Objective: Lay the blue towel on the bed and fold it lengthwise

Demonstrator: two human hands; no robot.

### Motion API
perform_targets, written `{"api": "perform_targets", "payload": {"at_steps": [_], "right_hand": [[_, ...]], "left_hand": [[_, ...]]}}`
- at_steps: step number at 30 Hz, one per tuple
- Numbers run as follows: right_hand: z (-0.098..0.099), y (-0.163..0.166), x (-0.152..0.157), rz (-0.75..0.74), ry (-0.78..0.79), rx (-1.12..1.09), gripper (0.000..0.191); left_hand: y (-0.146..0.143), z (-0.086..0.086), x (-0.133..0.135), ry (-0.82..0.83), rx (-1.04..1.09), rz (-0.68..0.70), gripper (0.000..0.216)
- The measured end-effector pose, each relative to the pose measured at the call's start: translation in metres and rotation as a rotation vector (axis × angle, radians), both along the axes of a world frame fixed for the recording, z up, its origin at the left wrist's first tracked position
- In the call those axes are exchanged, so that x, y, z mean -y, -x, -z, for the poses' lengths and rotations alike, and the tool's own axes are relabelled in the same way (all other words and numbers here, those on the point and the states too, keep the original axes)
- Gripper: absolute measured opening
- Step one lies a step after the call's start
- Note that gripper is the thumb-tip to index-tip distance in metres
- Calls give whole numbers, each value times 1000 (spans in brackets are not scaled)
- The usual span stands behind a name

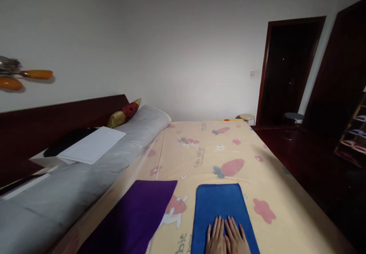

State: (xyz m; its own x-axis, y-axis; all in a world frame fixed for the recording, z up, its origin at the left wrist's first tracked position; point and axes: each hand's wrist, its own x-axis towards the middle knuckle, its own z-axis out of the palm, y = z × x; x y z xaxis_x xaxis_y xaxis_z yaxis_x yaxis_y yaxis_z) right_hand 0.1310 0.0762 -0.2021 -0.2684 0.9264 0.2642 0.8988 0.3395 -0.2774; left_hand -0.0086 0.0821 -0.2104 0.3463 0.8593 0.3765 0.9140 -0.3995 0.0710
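A blue towel (219, 204) lies flat on a yellow bed sheet (206, 151) printed with carrots and flowers. My left hand (216, 237) and my right hand (236, 238) rest side by side, palms down, on the near end of the blue towel, fingers together and pointing away from me. Neither hand grips anything. A purple cloth (134, 216) lies flat on the sheet to the left of the blue towel, apart from it.
A long grey bolster (85, 177) runs along the bed's left side, with a white flat board (93, 145) and a red-gold cushion (124, 113) on it. A dark headboard (57, 114) is behind. Dark floor, a doorway (288, 71), two stools and shelves lie to the right.
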Motion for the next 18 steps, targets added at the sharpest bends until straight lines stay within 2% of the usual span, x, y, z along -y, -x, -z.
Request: {"api": "perform_targets", "payload": {"at_steps": [3,8,12,15,18], "right_hand": [[4,-8,12,55,-17,2,54],[5,-42,26,167,-36,22,61],[12,-71,35,230,-71,64,60],[7,-79,38,215,-118,81,62],[-11,-63,50,42,-166,68,52]], "left_hand": [[19,0,15,-59,-17,21,64],[86,-20,38,-90,-108,-6,63],[128,-27,50,-168,-172,-67,61],[136,-28,54,-223,-210,-3,61],[119,-25,58,-145,-191,155,44]]}}
